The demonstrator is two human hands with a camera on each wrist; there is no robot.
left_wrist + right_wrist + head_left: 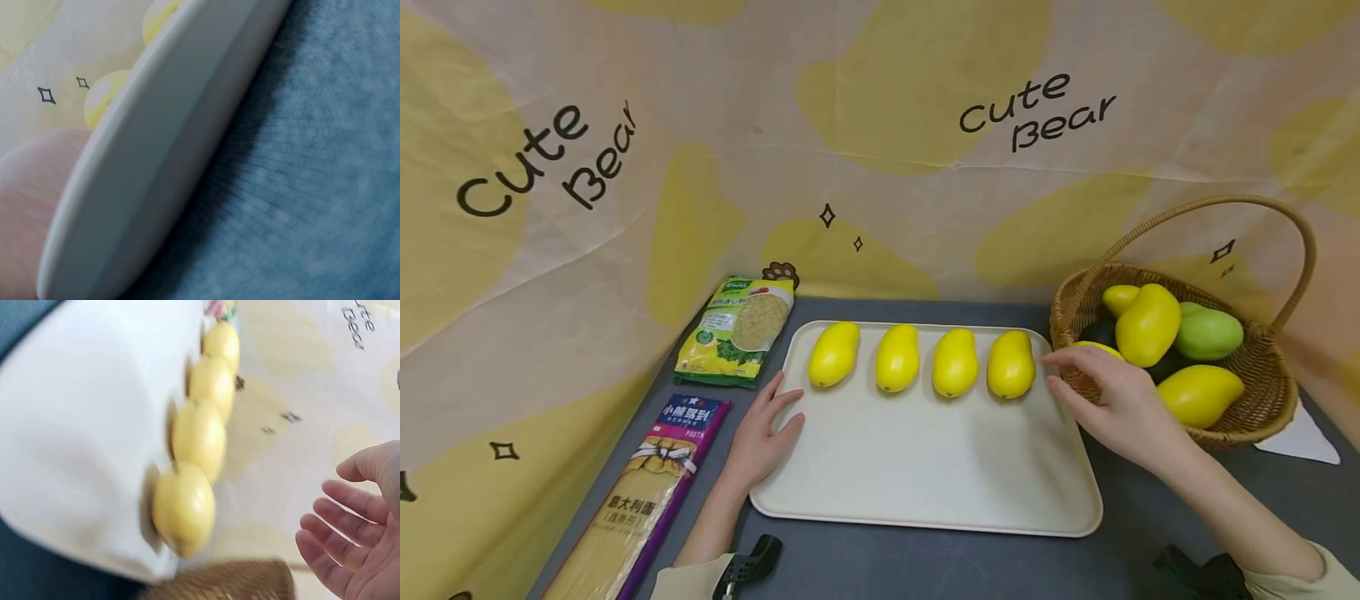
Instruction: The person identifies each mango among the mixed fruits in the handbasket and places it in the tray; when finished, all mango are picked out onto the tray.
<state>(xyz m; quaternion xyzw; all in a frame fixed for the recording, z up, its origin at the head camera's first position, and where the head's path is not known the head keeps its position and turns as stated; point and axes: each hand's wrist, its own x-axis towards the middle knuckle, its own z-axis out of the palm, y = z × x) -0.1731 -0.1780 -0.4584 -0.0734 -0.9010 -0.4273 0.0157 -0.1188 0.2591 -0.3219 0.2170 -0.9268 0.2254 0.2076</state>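
Note:
Several yellow mangoes (955, 363) stand side by side along the far edge of a cream rectangular tray (917, 467). On the tray's left rim rests my left hand (767, 437), fingers spread. My right hand (1116, 400) hovers over the tray's right edge, between the rightmost mango (1011, 365) and a wicker basket (1273, 412). Its fingers are relaxed, and the right wrist view shows nothing in the palm. Inside the basket are more yellow mangoes (1148, 325), a green mango-shaped fruit (1210, 333) and dark fruit partly hidden beneath them.
Left of the tray lie a yellow-green Knorr packet (737, 329) and a long pasta packet (647, 500). The basket's tall handle (1240, 200) arches above the fruit. A white sheet (1303, 437) pokes out under the basket. Printed cloth (880, 167) hangs behind the dark table.

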